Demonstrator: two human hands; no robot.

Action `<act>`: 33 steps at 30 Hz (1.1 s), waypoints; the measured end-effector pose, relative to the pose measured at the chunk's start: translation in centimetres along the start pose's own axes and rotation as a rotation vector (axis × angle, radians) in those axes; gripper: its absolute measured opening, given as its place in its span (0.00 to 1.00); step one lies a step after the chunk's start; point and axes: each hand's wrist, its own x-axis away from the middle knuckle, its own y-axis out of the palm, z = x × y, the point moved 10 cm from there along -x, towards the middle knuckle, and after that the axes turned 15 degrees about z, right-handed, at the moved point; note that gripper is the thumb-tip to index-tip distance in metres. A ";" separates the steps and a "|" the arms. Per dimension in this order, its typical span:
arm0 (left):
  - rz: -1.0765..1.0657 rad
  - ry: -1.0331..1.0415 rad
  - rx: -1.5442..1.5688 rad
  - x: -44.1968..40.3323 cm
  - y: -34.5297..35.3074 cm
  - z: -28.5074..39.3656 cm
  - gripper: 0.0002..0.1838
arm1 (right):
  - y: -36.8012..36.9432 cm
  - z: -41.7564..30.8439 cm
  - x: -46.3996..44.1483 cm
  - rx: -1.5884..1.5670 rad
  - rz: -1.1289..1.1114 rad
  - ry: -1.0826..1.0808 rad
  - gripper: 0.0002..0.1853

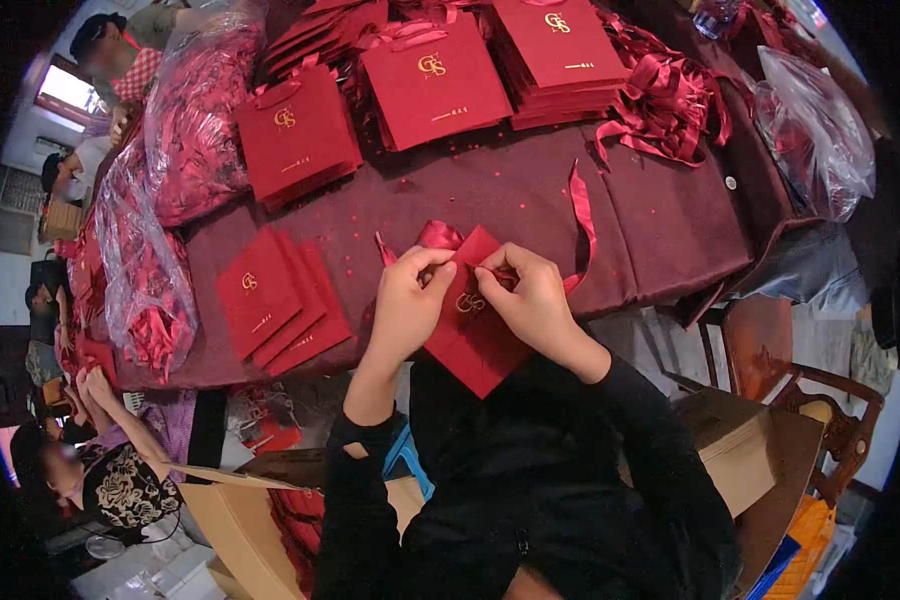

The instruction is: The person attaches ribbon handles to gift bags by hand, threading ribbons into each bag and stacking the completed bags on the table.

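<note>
A red paper bag (478,345) with gold lettering lies tilted over the table's front edge, between my two hands. My left hand (413,300) pinches at the bag's upper left edge, thumb and fingers together. On the upper right side, my right hand (528,300) is closed at the bag's top, fingertips near its gold letters. What lies between the fingertips is too small to make out, perhaps ribbon. A shiny red ribbon (440,236) loops behind the bag, and a longer ribbon strip (583,215) runs down to the right of my right hand.
Stacked red bags (435,85) stand at the back; a few more (260,295) lie left. A ribbon pile (670,105) is back right. Plastic sacks (205,130) of red material line the left. Cardboard boxes (225,520) stand below the edge. Other people work at left.
</note>
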 end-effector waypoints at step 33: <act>0.101 -0.001 0.125 0.7 -0.2 -0.1 0.09 | 0.6 -2.4 0.6 0.138 0.155 -0.153 0.07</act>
